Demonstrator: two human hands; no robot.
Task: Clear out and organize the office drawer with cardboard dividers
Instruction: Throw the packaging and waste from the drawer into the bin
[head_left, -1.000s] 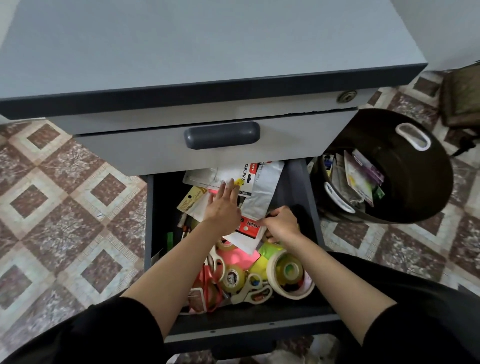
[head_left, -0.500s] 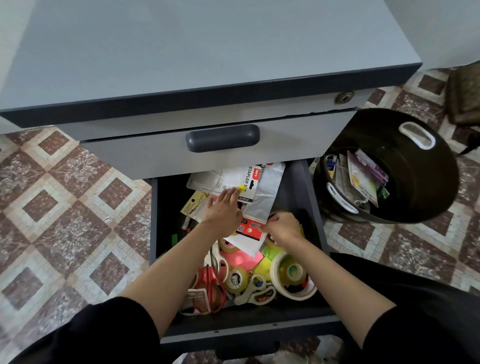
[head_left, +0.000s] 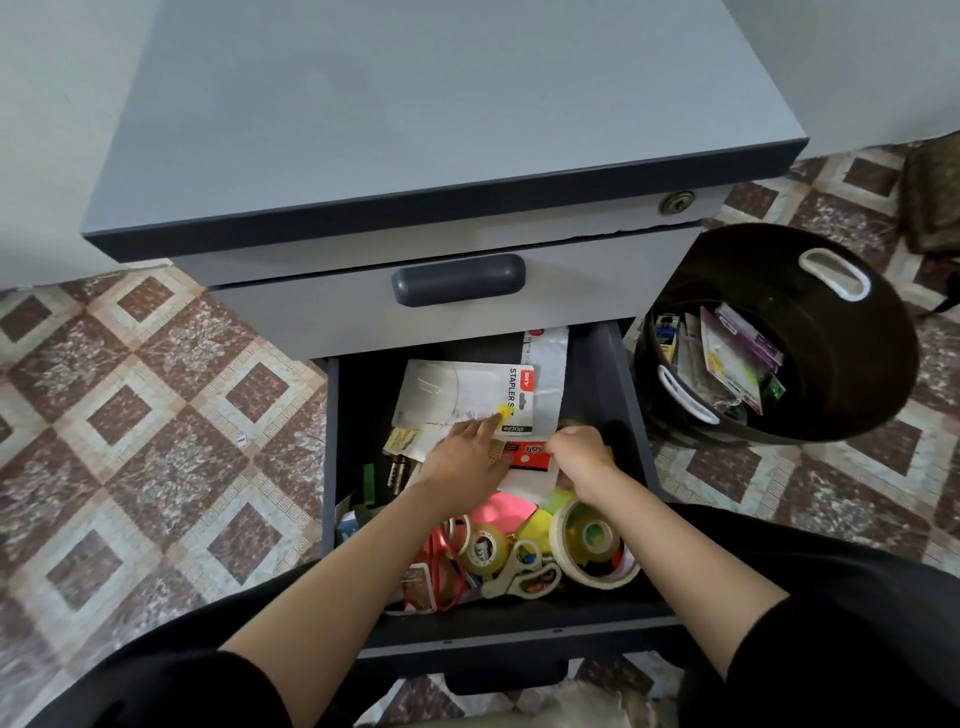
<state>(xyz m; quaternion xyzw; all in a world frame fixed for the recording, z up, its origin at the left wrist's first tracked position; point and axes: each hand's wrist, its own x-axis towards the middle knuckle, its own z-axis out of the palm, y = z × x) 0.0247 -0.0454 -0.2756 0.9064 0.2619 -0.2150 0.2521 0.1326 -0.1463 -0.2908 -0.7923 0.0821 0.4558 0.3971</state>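
Open drawer (head_left: 519, 627), cluttered. Left hand (head_left: 460, 460) flat on stapler pack (head_left: 457, 392) near back edge. Right hand (head_left: 579, 452) pinches red packet (head_left: 525, 457). Best: lift packs level, likely into bin (head_left: 841, 332).

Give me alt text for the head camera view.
A person's left hand rests flat on a stapler packet and the right hand grips a red packet in an open, cluttered drawer. Tape rolls and scissors lie nearer; a black bin sits right of the cabinet.
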